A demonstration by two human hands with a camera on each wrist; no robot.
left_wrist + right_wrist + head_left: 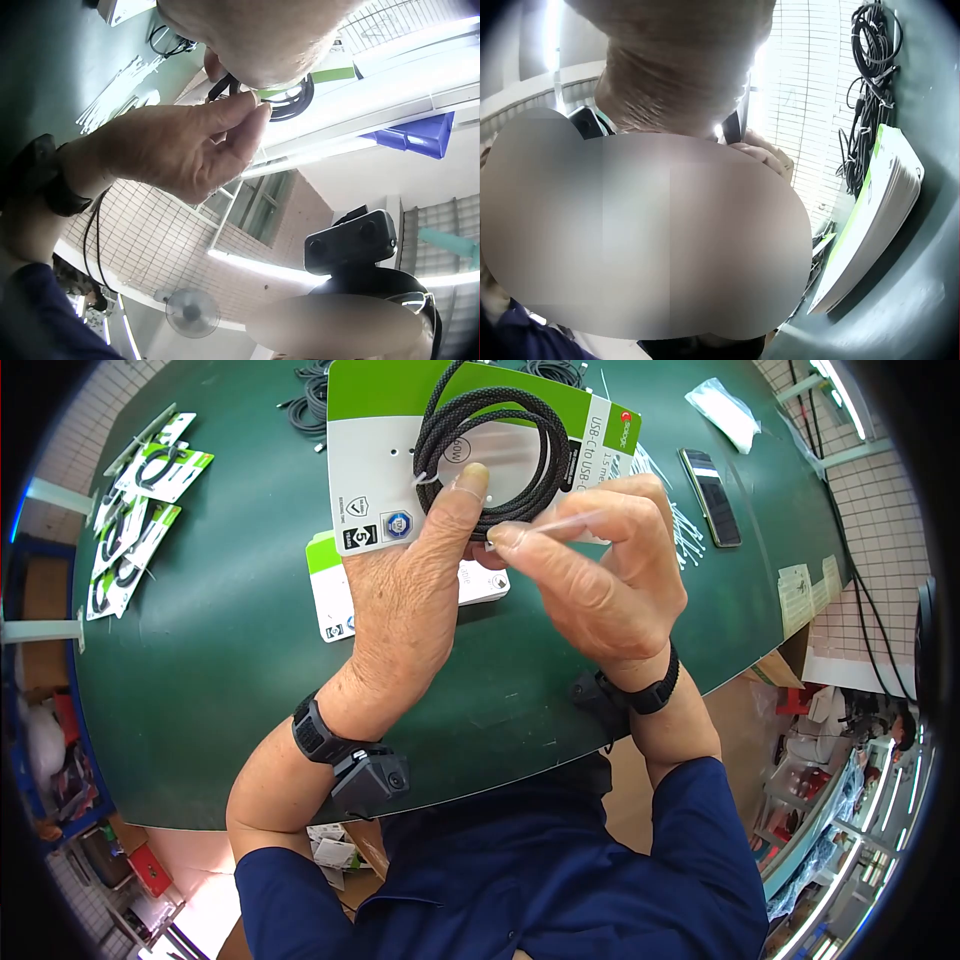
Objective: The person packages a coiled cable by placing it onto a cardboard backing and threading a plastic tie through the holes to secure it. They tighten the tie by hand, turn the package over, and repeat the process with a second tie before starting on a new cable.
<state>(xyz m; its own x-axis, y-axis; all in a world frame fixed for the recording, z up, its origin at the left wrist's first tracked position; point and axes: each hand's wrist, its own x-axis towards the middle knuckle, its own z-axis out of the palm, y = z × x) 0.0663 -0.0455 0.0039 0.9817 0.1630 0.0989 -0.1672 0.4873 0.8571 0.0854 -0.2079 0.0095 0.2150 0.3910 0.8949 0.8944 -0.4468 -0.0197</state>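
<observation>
My left hand [405, 595] grips a green and white cardboard packaging card [362, 468] from below, its thumb lying over the coil. A black braided USB-C cable [432, 448] lies looped against the card's face. A small white cable tie end shows at the coil's left side. Near the coil's lower edge, my right hand [620, 585] pinches a thin translucent strip, apparently a cable tie [572, 522], between thumb and forefinger. In the left wrist view the right hand [176, 146] has its fingertips together close to the black cable [300, 101]. The right wrist view is largely blurred.
A stack of similar cards [877, 217] lies under the held card. Loose white cable ties [688, 540], a phone [712, 498] and a plastic bag [725, 415] are on the right. Cards with cables [150, 540] lie on the left; black cable bundles [871, 97] lie at the back.
</observation>
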